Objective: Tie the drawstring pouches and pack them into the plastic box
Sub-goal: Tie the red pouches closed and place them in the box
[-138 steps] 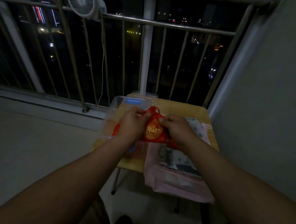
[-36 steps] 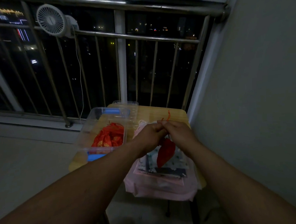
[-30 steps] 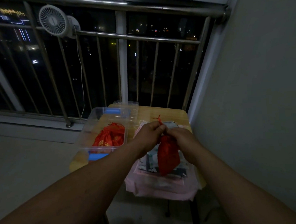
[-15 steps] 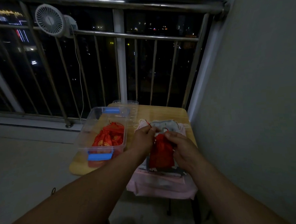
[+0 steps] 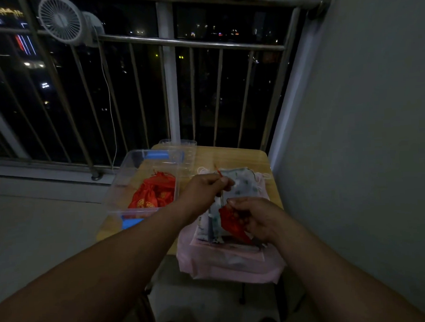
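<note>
A small red drawstring pouch (image 5: 230,221) hangs over a stack of cloth bags on the right of the table. My right hand (image 5: 255,215) grips the pouch at its neck. My left hand (image 5: 208,187) pinches the red drawstring (image 5: 219,175) and holds it up and away to the left, so the cord runs taut down to the pouch. The clear plastic box (image 5: 117,190) stands open at the left of the table, with several red pouches (image 5: 154,193) with gold print lying inside.
The small wooden table (image 5: 233,157) stands against a grey wall on the right and a metal railing (image 5: 190,43) behind. A pale printed pouch (image 5: 242,184) tops pink cloth bags (image 5: 224,263) that overhang the front edge. The box's clear lid (image 5: 186,147) lies behind it. A white fan (image 5: 61,19) hangs on the railing.
My hands have drawn apart: the left one has pulled the drawstring up and to the left, while the right one has moved down with the pouch. The pouch's neck has gathered.
</note>
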The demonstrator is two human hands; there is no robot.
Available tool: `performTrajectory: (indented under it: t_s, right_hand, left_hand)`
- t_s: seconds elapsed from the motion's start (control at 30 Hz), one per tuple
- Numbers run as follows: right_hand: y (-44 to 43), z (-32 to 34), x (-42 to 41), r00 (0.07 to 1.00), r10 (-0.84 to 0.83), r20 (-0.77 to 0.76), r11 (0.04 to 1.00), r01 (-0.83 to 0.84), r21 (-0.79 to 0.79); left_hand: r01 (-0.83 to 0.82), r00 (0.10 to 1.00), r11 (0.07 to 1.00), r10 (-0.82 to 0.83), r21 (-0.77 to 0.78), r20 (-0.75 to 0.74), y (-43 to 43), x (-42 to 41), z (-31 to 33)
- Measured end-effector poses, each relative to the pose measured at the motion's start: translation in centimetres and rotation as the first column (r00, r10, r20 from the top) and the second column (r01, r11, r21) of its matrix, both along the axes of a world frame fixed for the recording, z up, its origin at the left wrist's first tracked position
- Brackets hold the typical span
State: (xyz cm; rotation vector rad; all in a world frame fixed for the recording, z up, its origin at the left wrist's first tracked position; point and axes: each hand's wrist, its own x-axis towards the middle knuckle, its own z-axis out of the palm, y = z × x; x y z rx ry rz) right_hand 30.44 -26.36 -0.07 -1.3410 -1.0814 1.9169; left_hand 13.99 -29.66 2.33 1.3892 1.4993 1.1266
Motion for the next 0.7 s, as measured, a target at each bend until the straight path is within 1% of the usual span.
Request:
performTrajectory:
  t_s: [0.1,0.2,0.3,0.4,0.43,0.5,0.57,0.63,0.7]
  right_hand:
    - [-0.1,0.0,-0.2,0.997,0.053,0.052,0.997,-0.056,0.054]
    - [-0.4,0.2,-0.5,0.990,0.116,0.078,0.980,-0.127,0.155]
    - [-0.5,0.4,-0.3,0.974,0.169,0.152,0.946,-0.203,0.252]
    - [-0.6,0.8,0.4,0.984,0.110,0.137,0.959,-0.141,0.247]
    - [-0.5,0.7,0.7,0.988,0.086,0.132,0.965,-0.116,0.237]
    - [-0.2,0.5,1.2,0.991,0.059,0.122,0.973,-0.085,0.216]
    - [0.0,0.3,1.3,0.994,0.062,0.092,0.983,-0.077,0.165]
    - [-0.1,0.4,1.3,0.995,0.070,0.070,0.987,-0.079,0.139]
    - [-0.2,0.6,1.2,0.994,0.080,0.079,0.987,-0.090,0.135]
  left_hand:
    - [0.112,0.991,0.992,-0.115,-0.051,-0.063,0.7,0.0,0.9]
    - [0.185,0.974,0.981,-0.192,-0.063,-0.117,0.9,0.3,1.3]
    - [0.189,0.978,0.979,-0.195,-0.077,-0.076,0.8,0.7,1.1]
    - [0.167,0.985,0.981,-0.171,-0.095,-0.035,0.2,0.6,0.3]
    - [0.177,0.979,0.979,-0.185,-0.101,-0.080,-0.3,0.5,0.1]
    - [0.196,0.939,0.977,-0.211,-0.082,-0.271,-1.2,0.4,-0.6]
    - [0.167,0.900,0.986,-0.162,-0.024,-0.405,-1.7,0.3,-1.5]
    - [0.137,0.883,0.990,-0.114,0.018,-0.455,-1.8,0.0,-2.2]
    - [0.121,0.884,0.992,-0.095,0.029,-0.458,-1.7,-0.5,-2.6]
